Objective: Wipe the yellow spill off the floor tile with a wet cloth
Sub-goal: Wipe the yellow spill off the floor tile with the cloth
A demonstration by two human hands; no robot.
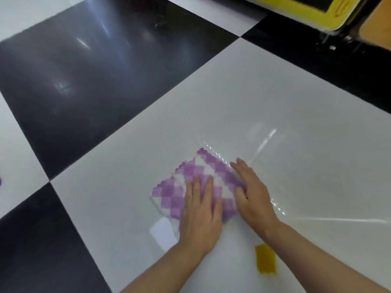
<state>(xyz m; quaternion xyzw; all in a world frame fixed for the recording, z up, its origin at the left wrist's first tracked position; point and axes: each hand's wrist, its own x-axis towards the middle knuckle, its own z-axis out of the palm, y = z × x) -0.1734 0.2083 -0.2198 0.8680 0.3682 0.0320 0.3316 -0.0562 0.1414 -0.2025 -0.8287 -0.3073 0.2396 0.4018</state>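
No words, numbers or brand names can be read anywhere from where I stand. The only mark that comes close is on the yellow object (313, 9) at the far right edge of the floor: a small raised emblem (341, 7) on its rounded corner, a ring with a few short bars inside, the same yellow as the casing, and it spells nothing I can make out. The dark panel (307, 2) set into that object shows no lettering. The purple-and-white checked cloth (196, 182) on the white tile (275, 92) bears only its woven pattern, with no tag or label showing.
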